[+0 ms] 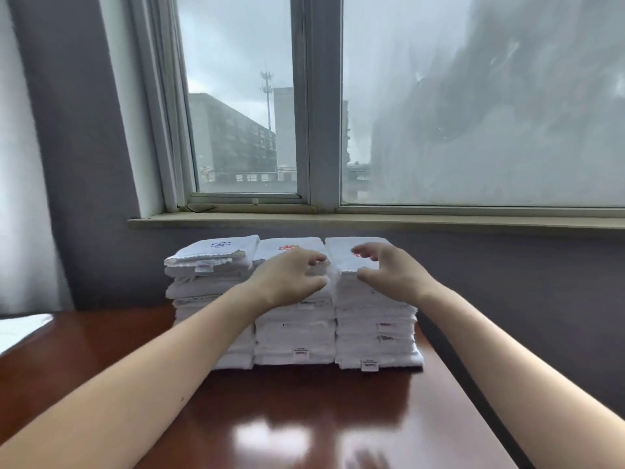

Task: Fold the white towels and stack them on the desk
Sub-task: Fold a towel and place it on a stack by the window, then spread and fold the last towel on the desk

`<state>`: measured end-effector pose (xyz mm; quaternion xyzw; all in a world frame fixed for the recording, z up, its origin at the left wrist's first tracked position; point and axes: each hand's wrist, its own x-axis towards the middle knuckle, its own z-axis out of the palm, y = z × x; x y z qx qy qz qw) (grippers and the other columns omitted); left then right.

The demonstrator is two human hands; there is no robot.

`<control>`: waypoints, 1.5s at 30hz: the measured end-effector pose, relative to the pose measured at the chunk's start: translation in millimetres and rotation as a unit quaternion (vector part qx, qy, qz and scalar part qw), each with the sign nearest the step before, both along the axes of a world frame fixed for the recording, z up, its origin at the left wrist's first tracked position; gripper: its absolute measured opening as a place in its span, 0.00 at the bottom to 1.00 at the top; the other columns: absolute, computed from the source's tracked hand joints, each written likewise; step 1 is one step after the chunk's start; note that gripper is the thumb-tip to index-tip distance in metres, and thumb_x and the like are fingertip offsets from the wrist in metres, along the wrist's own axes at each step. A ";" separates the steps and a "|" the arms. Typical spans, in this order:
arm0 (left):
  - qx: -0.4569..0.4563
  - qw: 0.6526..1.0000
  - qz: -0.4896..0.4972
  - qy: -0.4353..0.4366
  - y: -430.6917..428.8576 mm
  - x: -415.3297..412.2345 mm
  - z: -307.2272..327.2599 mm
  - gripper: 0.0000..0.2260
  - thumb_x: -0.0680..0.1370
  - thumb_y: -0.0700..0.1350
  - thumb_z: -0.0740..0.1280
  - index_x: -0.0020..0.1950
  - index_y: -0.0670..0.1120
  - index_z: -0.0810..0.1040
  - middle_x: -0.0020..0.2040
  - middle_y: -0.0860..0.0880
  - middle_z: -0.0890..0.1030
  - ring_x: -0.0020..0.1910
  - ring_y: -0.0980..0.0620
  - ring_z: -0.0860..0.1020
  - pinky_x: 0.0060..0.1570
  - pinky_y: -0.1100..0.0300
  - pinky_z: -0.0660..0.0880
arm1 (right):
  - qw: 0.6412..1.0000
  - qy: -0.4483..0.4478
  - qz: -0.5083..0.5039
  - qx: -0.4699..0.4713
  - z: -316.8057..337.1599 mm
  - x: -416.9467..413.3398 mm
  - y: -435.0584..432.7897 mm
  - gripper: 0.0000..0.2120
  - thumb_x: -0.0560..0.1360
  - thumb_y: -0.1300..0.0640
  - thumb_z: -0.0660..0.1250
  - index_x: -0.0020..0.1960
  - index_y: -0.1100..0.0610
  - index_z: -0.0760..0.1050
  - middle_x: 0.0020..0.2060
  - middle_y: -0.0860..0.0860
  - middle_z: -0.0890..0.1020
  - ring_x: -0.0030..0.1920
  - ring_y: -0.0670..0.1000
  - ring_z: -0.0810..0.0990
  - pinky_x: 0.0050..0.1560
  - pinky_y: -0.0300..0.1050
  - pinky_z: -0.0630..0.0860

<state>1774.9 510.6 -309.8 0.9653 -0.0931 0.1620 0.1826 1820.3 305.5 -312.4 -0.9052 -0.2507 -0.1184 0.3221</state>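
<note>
Three stacks of folded white towels stand side by side on the brown desk against the wall: a left stack, a middle stack and a right stack. My left hand is at the top of the middle stack's right edge, fingers curled over the top towels and thumb against their front. My right hand arches over the right stack's top towel. Its thumb touches the front edge while its fingers hover just above the cloth. Blue and red embroidery shows on the top towels.
The stacks sit close to the grey wall under a window sill. A white surface lies at the desk's left edge. The desk's right edge runs diagonally toward the lower right. Glossy desk surface lies in front of the stacks.
</note>
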 end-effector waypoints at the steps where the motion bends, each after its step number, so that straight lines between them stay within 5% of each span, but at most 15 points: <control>1: 0.001 1.000 0.008 0.000 8.4 -17.5 -2.2 0.22 0.77 0.51 0.67 0.72 0.52 0.72 0.66 0.52 0.76 0.65 0.54 0.74 0.65 0.52 0.71 | 0.999 -0.001 0.015 -0.029 3.1 -16.3 9.0 0.22 0.74 0.53 0.66 0.69 0.47 0.73 0.65 0.45 0.76 0.65 0.46 0.74 0.67 0.49 0.70; 9: -0.036 0.991 0.117 0.045 103.6 -153.1 -29.7 0.23 0.77 0.52 0.68 0.71 0.54 0.72 0.65 0.54 0.77 0.62 0.56 0.76 0.63 0.58 0.72 | 0.980 -0.040 0.134 -0.142 -2.0 -121.3 106.2 0.23 0.74 0.52 0.67 0.70 0.48 0.72 0.66 0.46 0.76 0.65 0.47 0.75 0.65 0.44 0.71; 22: -0.069 0.947 0.306 0.072 300.1 -327.5 -80.5 0.19 0.75 0.52 0.68 0.67 0.55 0.76 0.61 0.56 0.77 0.59 0.56 0.76 0.62 0.56 0.73 | 0.941 -0.045 0.299 -0.153 -47.9 -230.1 341.1 0.22 0.74 0.52 0.68 0.68 0.48 0.73 0.61 0.49 0.79 0.61 0.50 0.77 0.55 0.39 0.70; 26: -0.089 0.932 0.338 0.096 349.5 -351.7 -105.0 0.10 0.74 0.51 0.67 0.56 0.57 0.77 0.55 0.58 0.80 0.57 0.53 0.78 0.61 0.54 0.73 | 0.927 -0.024 0.331 -0.177 -74.8 -242.9 405.4 0.21 0.75 0.51 0.66 0.68 0.48 0.73 0.64 0.48 0.78 0.62 0.52 0.77 0.60 0.45 0.74; 29: -0.092 0.918 0.372 0.108 388.3 -362.9 -127.7 0.20 0.76 0.53 0.67 0.69 0.56 0.74 0.67 0.59 0.75 0.65 0.58 0.73 0.63 0.60 0.70 | 0.920 0.008 0.345 -0.186 -96.8 -247.3 451.6 0.22 0.75 0.54 0.65 0.69 0.50 0.73 0.64 0.49 0.78 0.63 0.52 0.76 0.61 0.45 0.73; 33: -0.074 0.902 0.409 0.122 429.7 -369.4 -154.9 0.22 0.77 0.54 0.66 0.71 0.58 0.71 0.71 0.58 0.70 0.65 0.56 0.73 0.57 0.61 0.70 | 0.915 0.049 0.355 -0.186 -126.0 -247.1 504.3 0.26 0.74 0.56 0.65 0.72 0.51 0.69 0.67 0.50 0.76 0.66 0.51 0.75 0.63 0.45 0.72; 41: -0.016 0.897 0.421 0.132 475.3 -351.5 -198.2 0.25 0.81 0.51 0.60 0.78 0.51 0.61 0.77 0.52 0.63 0.77 0.51 0.57 0.73 0.55 0.57 | 0.900 0.059 0.368 -0.227 -176.1 -234.2 570.8 0.35 0.75 0.57 0.62 0.79 0.52 0.53 0.78 0.49 0.59 0.78 0.51 0.55 0.75 0.51 0.60; 43: -0.013 0.895 0.431 0.115 479.1 -346.6 -205.3 0.24 0.82 0.51 0.59 0.77 0.51 0.62 0.75 0.50 0.66 0.76 0.48 0.60 0.73 0.54 0.57 | 0.900 0.051 0.361 -0.238 -184.2 -228.0 577.8 0.36 0.76 0.55 0.61 0.80 0.52 0.50 0.78 0.49 0.58 0.79 0.51 0.53 0.77 0.53 0.54; 45: 0.009 0.893 0.444 0.076 480.7 -344.2 -207.5 0.21 0.81 0.51 0.61 0.73 0.52 0.68 0.70 0.51 0.72 0.70 0.47 0.68 0.68 0.56 0.63 | 0.912 0.038 0.339 -0.229 -187.8 -223.0 581.3 0.36 0.75 0.52 0.62 0.80 0.51 0.51 0.76 0.50 0.64 0.76 0.54 0.59 0.74 0.54 0.58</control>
